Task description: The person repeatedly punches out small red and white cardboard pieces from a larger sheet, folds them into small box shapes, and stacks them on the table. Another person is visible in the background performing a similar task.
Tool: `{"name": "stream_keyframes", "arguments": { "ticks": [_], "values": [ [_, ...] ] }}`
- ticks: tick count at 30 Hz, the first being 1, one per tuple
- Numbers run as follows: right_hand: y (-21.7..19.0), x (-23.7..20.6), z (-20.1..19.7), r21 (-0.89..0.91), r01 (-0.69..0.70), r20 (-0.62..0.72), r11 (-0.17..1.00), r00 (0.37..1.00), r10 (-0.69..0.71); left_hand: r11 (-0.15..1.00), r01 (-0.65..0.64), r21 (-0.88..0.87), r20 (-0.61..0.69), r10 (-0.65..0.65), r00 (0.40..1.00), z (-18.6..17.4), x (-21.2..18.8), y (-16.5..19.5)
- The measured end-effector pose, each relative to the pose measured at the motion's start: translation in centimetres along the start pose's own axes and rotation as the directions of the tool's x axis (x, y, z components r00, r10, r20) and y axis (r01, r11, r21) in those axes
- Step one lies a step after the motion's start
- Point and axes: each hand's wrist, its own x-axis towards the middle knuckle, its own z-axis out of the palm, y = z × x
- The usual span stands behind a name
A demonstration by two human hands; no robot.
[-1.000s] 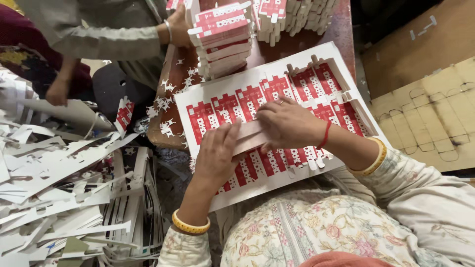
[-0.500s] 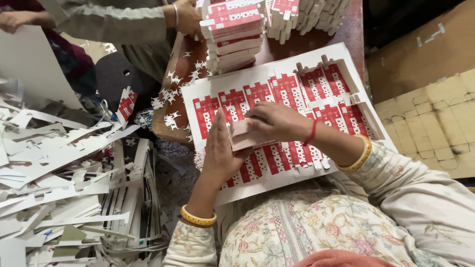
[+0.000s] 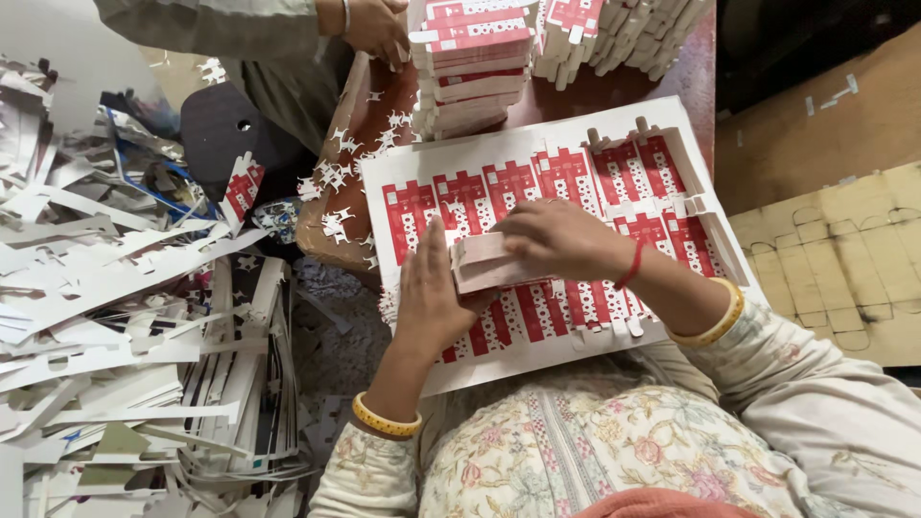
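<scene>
Two hands at work: from the head view I see both on one small stack of punched card blanks (image 3: 484, 261), pale face up.
Left hand (image 3: 432, 293): open and flat, fingers together and straight, palm pressed against the left end of the stack; a yellow bangle (image 3: 384, 419) sits on its wrist.
Right hand (image 3: 561, 238): curled over the top and right end of the stack, fingers bent down around it; a red thread (image 3: 630, 265) and a second yellow bangle (image 3: 715, 321) on that wrist.
Stack position: lying on the printed sheet (image 3: 576, 182), near the middle of it, toward its left half.
Printed sheet: large white card with rows of red die-cut box shapes, tilted, its near edge over my lap and its far edge on the brown table (image 3: 614, 91).
Table far edge: piles of finished red-and-white blanks (image 3: 475, 58) stand there; small white punch-outs (image 3: 336, 177) are scattered at the table's left corner.
Other person: a hand (image 3: 379, 24) rests against the left side of the nearest pile.
Left of the table: a deep heap of white card offcuts (image 3: 106, 317).
Right of the table: a brown die-cut board (image 3: 844, 259).
</scene>
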Motion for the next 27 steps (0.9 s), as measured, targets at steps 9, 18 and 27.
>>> {"name": "stream_keyframes", "arguments": {
  "ticks": [9, 18, 27],
  "values": [
    [-3.0, 0.6, 1.9, -0.431, -0.050, 0.062, 0.901, 0.994, 0.085, 0.999, -0.021, 0.046, 0.058, 0.018, 0.998, -2.5, -0.7, 0.5],
    [5.3, -2.5, 0.2, 0.605, 0.265, -0.352, 0.750, 0.935, -0.046, 0.875, -0.396, -0.279, -0.490, 0.225, 0.842, -7.5, -4.8, -3.5],
    [7.1, -5.6, 4.8, 0.980, -0.042, 0.046, 0.192, 0.999, -0.014, 0.445, -0.669, 0.595, -0.406, 0.885, 0.228, -10.3, -3.6, 2.0]
  ]
}}
